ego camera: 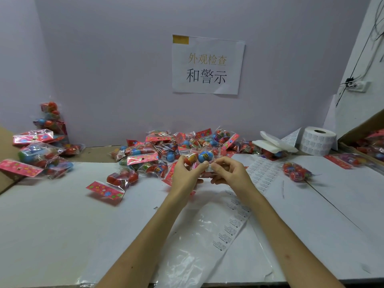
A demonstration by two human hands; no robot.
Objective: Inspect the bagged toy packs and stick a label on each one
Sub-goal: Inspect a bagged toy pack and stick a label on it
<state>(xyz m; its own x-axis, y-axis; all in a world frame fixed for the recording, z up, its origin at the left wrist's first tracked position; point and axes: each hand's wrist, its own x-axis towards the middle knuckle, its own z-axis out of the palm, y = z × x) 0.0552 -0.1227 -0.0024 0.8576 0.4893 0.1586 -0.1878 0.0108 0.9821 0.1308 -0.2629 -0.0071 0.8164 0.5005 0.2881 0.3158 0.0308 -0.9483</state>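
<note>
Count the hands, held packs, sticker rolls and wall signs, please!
2 hands: left hand, right hand
1 held pack
1 roll
1 sign
Total: 5

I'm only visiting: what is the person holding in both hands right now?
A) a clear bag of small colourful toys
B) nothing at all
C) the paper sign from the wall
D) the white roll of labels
A: the left hand and the right hand both grip a clear bag of toys above the table, while the roll of labels stands apart at the back right.
</note>
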